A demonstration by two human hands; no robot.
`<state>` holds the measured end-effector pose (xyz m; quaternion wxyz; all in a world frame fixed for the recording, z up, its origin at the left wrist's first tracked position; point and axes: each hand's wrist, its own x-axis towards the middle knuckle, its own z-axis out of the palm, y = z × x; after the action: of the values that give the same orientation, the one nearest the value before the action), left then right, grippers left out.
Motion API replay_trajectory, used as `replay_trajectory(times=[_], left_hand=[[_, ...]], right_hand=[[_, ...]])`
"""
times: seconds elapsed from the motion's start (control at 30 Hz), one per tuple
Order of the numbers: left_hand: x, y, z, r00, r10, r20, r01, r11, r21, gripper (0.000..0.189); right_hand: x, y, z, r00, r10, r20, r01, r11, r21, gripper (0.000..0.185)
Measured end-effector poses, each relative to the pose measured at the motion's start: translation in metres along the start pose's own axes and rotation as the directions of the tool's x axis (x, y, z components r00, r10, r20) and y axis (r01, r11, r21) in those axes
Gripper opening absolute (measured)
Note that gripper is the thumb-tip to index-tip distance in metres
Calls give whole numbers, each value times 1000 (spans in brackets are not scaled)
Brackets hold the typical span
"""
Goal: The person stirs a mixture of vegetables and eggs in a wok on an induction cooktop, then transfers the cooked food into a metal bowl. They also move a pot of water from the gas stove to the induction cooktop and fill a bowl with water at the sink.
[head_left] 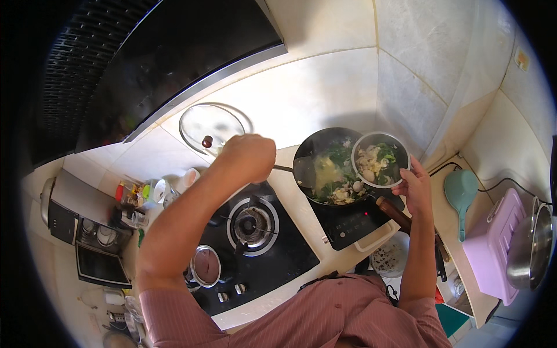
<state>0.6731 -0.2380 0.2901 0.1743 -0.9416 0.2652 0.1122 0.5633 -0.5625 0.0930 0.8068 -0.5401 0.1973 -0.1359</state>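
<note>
My left hand [250, 157] is closed on the handle of a spatula [303, 172], whose wide dark blade reaches into the left side of a wok [311, 145]. Leafy greens, pale egg-like pieces and cloudy broth [328, 174] lie in the wok, which sits on a black portable cooktop [341, 230] with a red light lit. Over the wok's right side, my right hand [411, 185] grips the rim of a round metal bowl [405, 152] between thumb and fingers. Greens, pale pieces and a round ball fill part of the bowl. The wok's wooden handle [394, 213] points toward me, below my right hand.
Left of the cooktop is a gas burner [250, 226] with a lidded pot [206, 266] nearby. A glass lid [212, 126] leans on the wall. To the right stand a green ladle [461, 189], a lilac box [487, 248] and metal basins [522, 256]. A range hood [196, 56] hangs upper left.
</note>
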Motion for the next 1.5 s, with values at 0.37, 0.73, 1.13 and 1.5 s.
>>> replay_trajectory(times=[0.37,0.73,1.13,1.5], left_hand=[[31,-29,1,894,5,448,177,914,-364,24],[45,-25,20,896,95,434,73,933,-353,23],[4,43,197,995,-61,78,94,320,-943,28],[-35,8,186,990,-132,50,80,235,-969,29]], right_hand=[[-3,8,-10,999,-17,-28,19,997,78,51],[-1,10,-9,999,-31,-7,31,995,90,49],[-2,15,-12,998,-61,-13,62,986,156,48],[-4,-11,-4,994,-105,-36,107,993,49,50]])
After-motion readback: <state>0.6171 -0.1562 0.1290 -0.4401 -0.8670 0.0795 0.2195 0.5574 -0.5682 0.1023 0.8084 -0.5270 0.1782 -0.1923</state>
